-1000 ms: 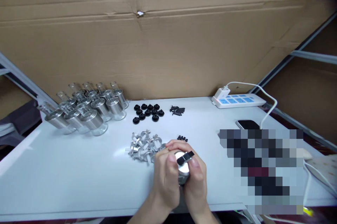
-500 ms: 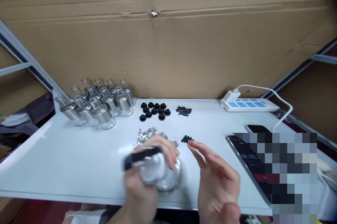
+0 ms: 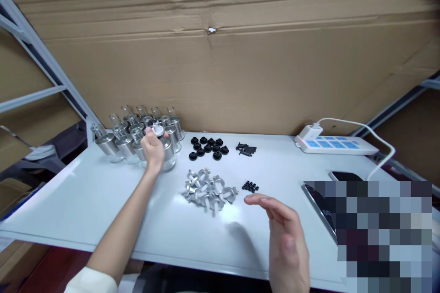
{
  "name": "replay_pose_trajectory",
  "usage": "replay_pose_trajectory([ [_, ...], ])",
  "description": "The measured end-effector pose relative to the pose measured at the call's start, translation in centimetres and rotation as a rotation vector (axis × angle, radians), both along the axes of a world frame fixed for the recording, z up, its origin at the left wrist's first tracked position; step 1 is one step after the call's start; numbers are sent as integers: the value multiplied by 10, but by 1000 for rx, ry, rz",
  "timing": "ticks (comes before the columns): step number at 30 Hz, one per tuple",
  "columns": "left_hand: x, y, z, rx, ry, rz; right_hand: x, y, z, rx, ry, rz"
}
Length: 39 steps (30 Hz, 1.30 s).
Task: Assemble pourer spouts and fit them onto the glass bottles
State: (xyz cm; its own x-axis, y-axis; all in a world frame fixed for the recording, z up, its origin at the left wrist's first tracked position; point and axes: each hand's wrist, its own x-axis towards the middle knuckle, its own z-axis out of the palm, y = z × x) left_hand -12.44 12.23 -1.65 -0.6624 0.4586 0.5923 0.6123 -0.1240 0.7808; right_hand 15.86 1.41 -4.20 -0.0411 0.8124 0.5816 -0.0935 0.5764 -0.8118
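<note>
At the front of the bottle group on the left, my left hand (image 3: 153,148) is closed around the neck of a glass bottle (image 3: 168,150) with a steel band. A round whitish top (image 3: 157,130) and a dark part show above the fist. Clear bottles (image 3: 107,144) with the same steel bands stand close beside and behind it. My right hand (image 3: 288,238) hovers above the table's front right, fingers stretched out and holding nothing. Nearest to it are small black rings or nuts (image 3: 250,186). A pile of silvery stemmed discs (image 3: 208,190) lies between my hands.
Several black round caps (image 3: 208,147) and black rod-like pieces (image 3: 246,149) lie on the white table (image 3: 165,233). A power strip (image 3: 337,145) with a plugged-in charger and white cable sits at the back right. Phones (image 3: 319,206) lie below it, partly pixelated. Cardboard (image 3: 240,77) walls the back.
My left hand has carried the bottle from the front middle leftward and back to the other bottles. The silvery pile is uncovered. My right hand stays open in about the same place.
</note>
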Motion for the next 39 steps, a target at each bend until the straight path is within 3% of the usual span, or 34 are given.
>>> replay_pose_trajectory([
  [8, -3, 9, -18, -18, 76, 71, 6, 4, 3, 90, 8, 58],
  [14, -4, 2, -14, 143, 210, 125, 14, 11, 1, 123, 80, -1],
  [18, -13, -6, -11, 269, 322, 264, 18, 11, -4, 131, 64, -54],
  [23, -37, -14, -18, 229, 330, 303, 29, 20, -1, 70, -244, -188],
  [26, -34, -21, -23, 254, 375, 297, 34, 40, 12, -27, -485, -241],
  [29, -7, -29, -26, 312, 538, 150, 29, 70, 24, -60, -621, -181],
  [32, 32, -38, -31, 190, 796, -283, 13, 99, 27, 2, -789, -29],
  [34, 55, -42, -37, 104, 845, -492, 0, 112, 23, 72, -890, 87],
  [39, 73, -49, -46, -172, 758, -694, -14, 120, 5, 144, -955, 251],
])
